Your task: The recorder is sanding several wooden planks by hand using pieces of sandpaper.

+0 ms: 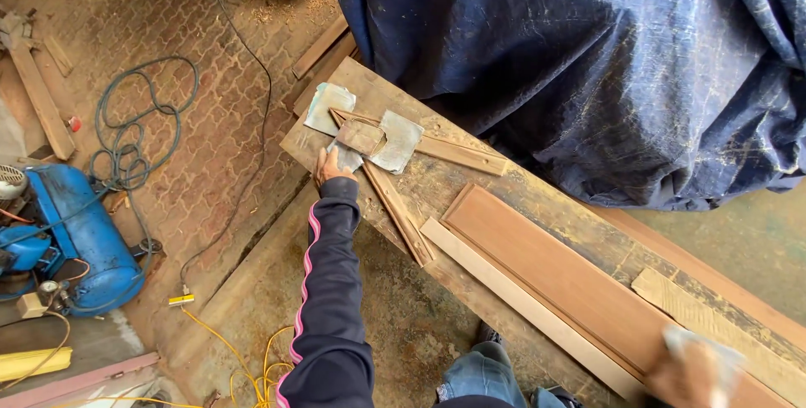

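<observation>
My left hand (330,166) reaches out in a dark sleeve with a pink stripe to the far end of a worn wooden bench (504,198). Its fingers pinch a small grey sheet of sandpaper (347,157). Beside it lie three more sandpaper sheets (395,140) over two thin wood strips (403,215) that meet in a V. My right hand (690,373), blurred at the bottom right, presses a pale sheet of sandpaper (720,356) on a long reddish-brown moulded board (562,269).
A pale wood strip (520,303) lies along the board's near side. A dark blue tarp (588,64) covers a bulky shape behind the bench. On the paved floor are a blue air compressor (71,236), a coiled hose (134,135), a yellow cable (243,358) and loose planks (38,93).
</observation>
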